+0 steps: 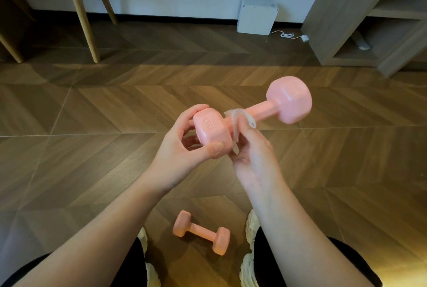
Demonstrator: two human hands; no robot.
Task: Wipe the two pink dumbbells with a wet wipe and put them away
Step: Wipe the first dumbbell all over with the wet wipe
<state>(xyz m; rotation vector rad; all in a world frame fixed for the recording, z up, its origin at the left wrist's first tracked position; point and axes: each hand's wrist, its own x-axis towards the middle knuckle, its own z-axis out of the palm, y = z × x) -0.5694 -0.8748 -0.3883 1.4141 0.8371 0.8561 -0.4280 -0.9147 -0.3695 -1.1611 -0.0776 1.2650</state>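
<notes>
I hold one pink dumbbell (287, 101) in the air over the wooden floor, tilted up to the right. My left hand (178, 145) grips its near head, thumb below and fingers over the top. My right hand (253, 154) is curled round the handle just behind that head, with a thin wet wipe (240, 117) wrapped round the bar under its fingers. The far head is free. A second pink dumbbell (201, 232) lies on the floor between my feet, untouched.
A white box (256, 17) with a cable stands against the far wall. A wooden shelf unit (351, 20) with open compartments is at the right. Wooden chair legs (86, 23) rise at the back left. My white shoes (250, 224) flank the floor dumbbell.
</notes>
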